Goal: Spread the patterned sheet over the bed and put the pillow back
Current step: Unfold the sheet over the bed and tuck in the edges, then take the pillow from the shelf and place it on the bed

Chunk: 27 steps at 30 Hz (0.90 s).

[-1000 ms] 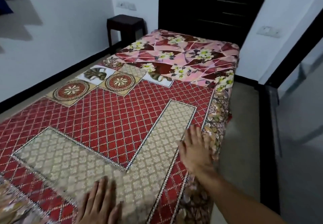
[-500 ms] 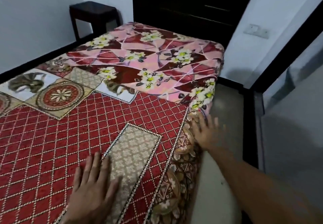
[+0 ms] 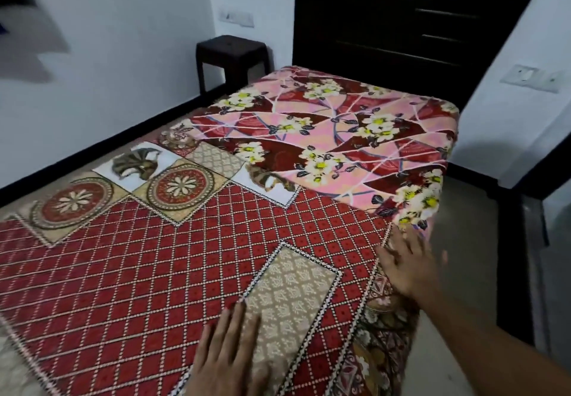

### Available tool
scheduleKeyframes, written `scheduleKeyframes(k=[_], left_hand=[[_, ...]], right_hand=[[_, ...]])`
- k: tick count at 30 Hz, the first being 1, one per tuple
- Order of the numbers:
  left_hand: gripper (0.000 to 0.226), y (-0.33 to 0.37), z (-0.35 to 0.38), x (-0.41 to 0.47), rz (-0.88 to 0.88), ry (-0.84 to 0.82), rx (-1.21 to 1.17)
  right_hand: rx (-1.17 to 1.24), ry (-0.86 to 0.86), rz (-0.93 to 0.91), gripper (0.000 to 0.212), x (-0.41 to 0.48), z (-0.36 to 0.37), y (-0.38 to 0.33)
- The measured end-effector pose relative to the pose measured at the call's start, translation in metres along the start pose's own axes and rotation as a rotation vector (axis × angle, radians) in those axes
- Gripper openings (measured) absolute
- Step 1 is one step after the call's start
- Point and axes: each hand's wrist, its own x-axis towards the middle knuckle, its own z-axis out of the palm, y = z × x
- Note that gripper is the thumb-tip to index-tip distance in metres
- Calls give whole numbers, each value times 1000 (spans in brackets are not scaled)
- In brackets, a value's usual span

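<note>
Red patterned sheet [image 3: 148, 275] lies beneath left hand [image 3: 230, 358] and right hand [image 3: 409, 267], both flat.

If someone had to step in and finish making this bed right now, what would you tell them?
Left hand: open, flat on the red lattice-patterned cloth sheet.
Right hand: open, fingers spread on the sheet where it folds over the right side.
Done: the sheet lies flat over the near end.
Left: the pink floral cover shows bare up to the dark wooden headboard, so the sheet probably needs drawing up there; then fetch the pillow, which is not in view.
</note>
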Motion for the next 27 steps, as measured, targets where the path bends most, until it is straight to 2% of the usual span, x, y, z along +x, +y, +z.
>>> scheduleKeyframes(k=[3,5,8,10,12,13,15,17,22,27], left_hand=[[58,-1,-10,-21,36,93,156],[51,-17,-36,-30,92,22,205],[60,-58,-81,-33,40,-146,157],[66,-85,-127,-28,18,-107,209],[78,-112,-200,-30,-63,-153,90],[80,-123,-242,-29,-109,-125,66],[75,-141,-325,-37,-177,13,100],[74,-165,-406,-65,-270,-40,134],[79,-216,-544,-148,-320,14,149],[72,-245,-642,-228,-367,112,147]], right_hand=[[-53,-55,78,91,-25,-18,8],[-67,-81,22,94,-57,-31,-5],[-127,-128,-154,113,-110,-53,-57],[-99,-86,-260,117,-149,-83,-111],[-31,-37,-365,112,-202,-125,-176],[1,6,-417,110,-223,-145,-204],[39,82,-503,105,-271,-187,-253],[47,119,-568,101,-331,-228,-297],[54,221,-693,75,-466,-312,-359],[93,274,-753,72,-571,-374,-395]])
